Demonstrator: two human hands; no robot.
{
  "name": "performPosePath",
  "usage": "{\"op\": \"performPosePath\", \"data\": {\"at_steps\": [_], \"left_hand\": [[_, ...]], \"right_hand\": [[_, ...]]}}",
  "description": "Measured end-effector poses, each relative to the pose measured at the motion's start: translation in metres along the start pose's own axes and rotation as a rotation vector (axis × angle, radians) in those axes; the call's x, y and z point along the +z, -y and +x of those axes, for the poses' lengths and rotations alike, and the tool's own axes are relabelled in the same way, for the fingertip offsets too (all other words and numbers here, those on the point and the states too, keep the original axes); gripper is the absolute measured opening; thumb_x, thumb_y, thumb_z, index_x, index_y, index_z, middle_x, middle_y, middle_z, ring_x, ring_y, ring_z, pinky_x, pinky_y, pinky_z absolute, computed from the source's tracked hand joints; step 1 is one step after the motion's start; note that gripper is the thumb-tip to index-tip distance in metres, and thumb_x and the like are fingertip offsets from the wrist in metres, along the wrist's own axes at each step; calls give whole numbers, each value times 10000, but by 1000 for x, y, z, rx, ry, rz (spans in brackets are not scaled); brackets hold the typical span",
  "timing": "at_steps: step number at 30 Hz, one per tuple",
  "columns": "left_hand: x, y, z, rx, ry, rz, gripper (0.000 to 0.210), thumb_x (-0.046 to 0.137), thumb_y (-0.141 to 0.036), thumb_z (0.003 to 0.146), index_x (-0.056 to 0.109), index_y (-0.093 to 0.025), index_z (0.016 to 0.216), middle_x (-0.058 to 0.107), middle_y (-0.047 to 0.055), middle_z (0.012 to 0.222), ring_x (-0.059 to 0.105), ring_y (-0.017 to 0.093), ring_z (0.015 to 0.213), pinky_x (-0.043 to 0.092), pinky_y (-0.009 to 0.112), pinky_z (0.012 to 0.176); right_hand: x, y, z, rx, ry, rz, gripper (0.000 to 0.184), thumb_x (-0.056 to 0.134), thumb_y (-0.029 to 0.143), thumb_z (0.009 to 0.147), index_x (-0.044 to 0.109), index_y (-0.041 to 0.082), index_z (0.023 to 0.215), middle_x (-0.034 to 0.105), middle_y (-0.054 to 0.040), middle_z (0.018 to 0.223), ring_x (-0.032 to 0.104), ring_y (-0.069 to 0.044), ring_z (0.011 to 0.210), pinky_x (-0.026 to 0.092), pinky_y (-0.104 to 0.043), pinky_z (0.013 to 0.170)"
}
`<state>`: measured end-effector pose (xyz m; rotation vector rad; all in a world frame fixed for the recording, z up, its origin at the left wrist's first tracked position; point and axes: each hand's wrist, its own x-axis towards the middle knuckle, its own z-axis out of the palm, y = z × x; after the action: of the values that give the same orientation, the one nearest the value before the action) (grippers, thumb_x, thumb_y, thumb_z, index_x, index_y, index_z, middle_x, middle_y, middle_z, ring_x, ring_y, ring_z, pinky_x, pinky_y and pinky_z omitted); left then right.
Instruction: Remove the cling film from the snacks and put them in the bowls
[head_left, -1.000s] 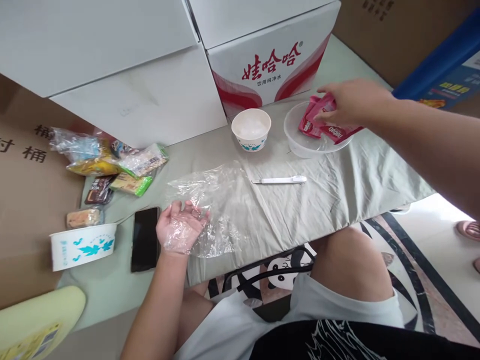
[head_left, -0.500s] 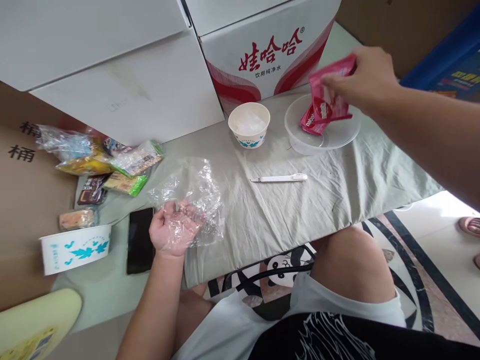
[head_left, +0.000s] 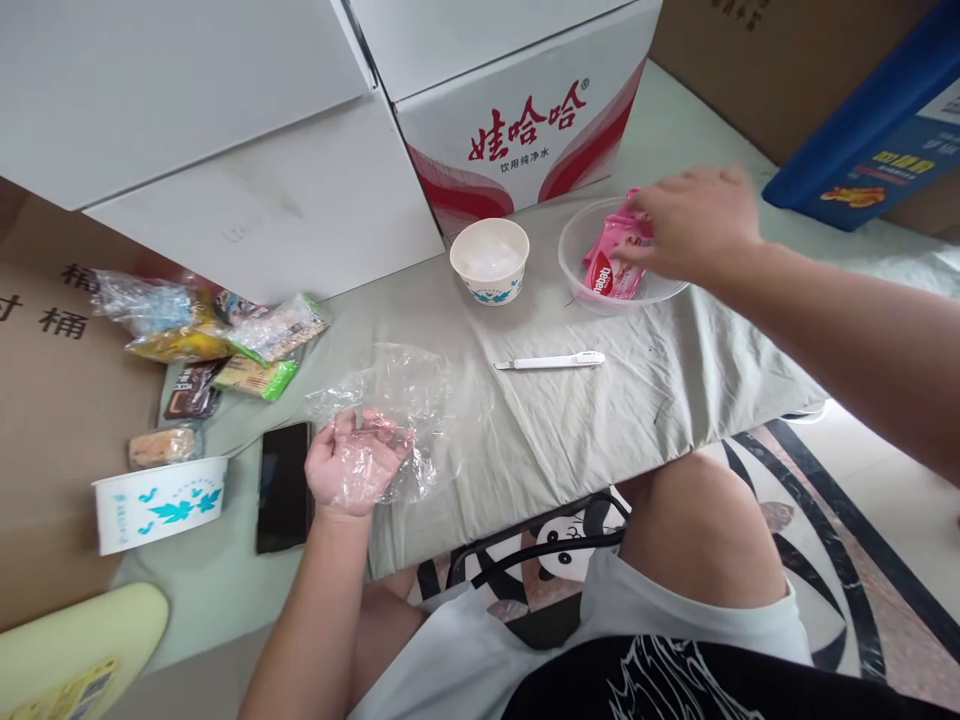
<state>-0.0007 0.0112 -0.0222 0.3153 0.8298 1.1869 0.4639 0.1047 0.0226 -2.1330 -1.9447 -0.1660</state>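
Note:
My left hand (head_left: 356,465) lies palm up with its fingers curled into a crinkled clear plastic bag (head_left: 420,400), which spreads over the palm and onto the cloth. Over at the right, my right hand (head_left: 697,220) is at the rim of a clear plastic bowl (head_left: 574,235), slightly blurred, thumb and fingers apart. Under its fingers, pink snack packets (head_left: 615,270) rest in the bowl; whether the thumb still touches one is hard to see. A paper cup (head_left: 491,262) with whitish contents stands left of the bowl. In front lies a white utility knife (head_left: 551,361).
White cartons (head_left: 525,150) wall off the back. Several wrapped snacks (head_left: 255,375) are heaped at the left, near a tipped paper cup (head_left: 161,505) and a black phone (head_left: 283,487). A pale yellow object (head_left: 90,640) is at lower left, a blue package (head_left: 862,150) at far right.
My right hand has lowered the pink packet into the bowl and its fingers have parted from it. My left hand stays with the plastic bag. The view has shifted slightly.

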Motion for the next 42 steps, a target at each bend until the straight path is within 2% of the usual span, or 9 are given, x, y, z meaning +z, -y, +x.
{"op": "performPosePath", "data": {"at_steps": [5, 14, 18, 22, 26, 29, 33, 39, 42], "left_hand": [[3, 0, -2, -5, -19, 5, 326, 711, -316, 779, 498, -190, 566, 720, -14, 781, 723, 188, 665, 668, 445, 698], [4, -5, -6, -3, -19, -22, 329, 613, -319, 840, 465, -187, 577, 698, -12, 775, 713, 185, 670, 663, 455, 696], [5, -6, -6, -15, 19, -1, 363, 621, -330, 849, 416, -180, 590, 693, -3, 806, 709, 202, 702, 654, 462, 665], [3, 0, -13, -41, 36, 98, 466, 656, -405, 836, 326, -174, 601, 688, 27, 849, 691, 219, 719, 624, 439, 618], [-1, 6, -21, -93, 43, 245, 572, 650, -571, 828, 281, -187, 619, 662, 62, 890, 694, 254, 727, 602, 525, 663], [-7, 3, -26, -69, 37, 278, 561, 644, -588, 834, 303, -189, 636, 686, 59, 930, 732, 289, 817, 601, 542, 706], [-15, -10, -28, 55, -39, 182, 486, 622, -481, 872, 309, -186, 645, 727, 42, 1003, 740, 290, 996, 617, 499, 770], [-7, 1, -27, 149, -23, 153, 468, 542, -494, 938, 317, -188, 665, 724, 34, 1176, 629, 307, 1316, 610, 515, 869], [3, 14, -27, 108, 0, 169, 459, 518, -494, 950, 330, -189, 665, 730, 26, 1198, 611, 306, 1350, 599, 535, 909]], "right_hand": [[20, 17, 7, -18, 36, 91, 531, 609, 633, 938, 628, 117, 815, 727, -159, 1105, 550, -368, 1306, 301, -612, 1066], [-4, 4, 5, 205, 11, 70, 471, 703, 312, 855, 548, 360, 1297, 613, -106, 1304, 577, -376, 1171, 472, -572, 936], [-21, 14, -3, 203, -52, -77, 643, 778, 280, 802, 530, 209, 1390, 452, -213, 1474, 401, -460, 1375, 328, -664, 1089], [-16, 71, -48, -163, -137, 221, 622, 689, 264, 831, 522, 193, 1426, 516, -209, 1426, 512, -407, 1312, 452, -604, 1044], [14, 155, -130, -711, 179, 547, 771, 739, 274, 811, 448, 306, 1525, 480, -116, 1588, 454, -393, 1458, 402, -641, 1174], [37, 192, -175, -710, 225, 574, 678, 715, 238, 848, 523, 338, 1491, 395, -82, 1675, 337, -402, 1555, 330, -675, 1223], [53, 188, -192, -688, 150, 633, 723, 505, 40, 803, 554, 321, 1467, 477, -65, 1623, 375, -334, 1551, 385, -626, 1217], [61, 208, -184, -665, 176, 542, 752, 723, 262, 823, 487, 264, 1538, 370, -145, 1688, 336, -411, 1562, 350, -698, 1209], [62, 226, -175, -644, 110, 557, 426, 694, 266, 895, 673, 312, 1318, 504, -88, 1614, 435, -373, 1515, 372, -657, 1201]]}}
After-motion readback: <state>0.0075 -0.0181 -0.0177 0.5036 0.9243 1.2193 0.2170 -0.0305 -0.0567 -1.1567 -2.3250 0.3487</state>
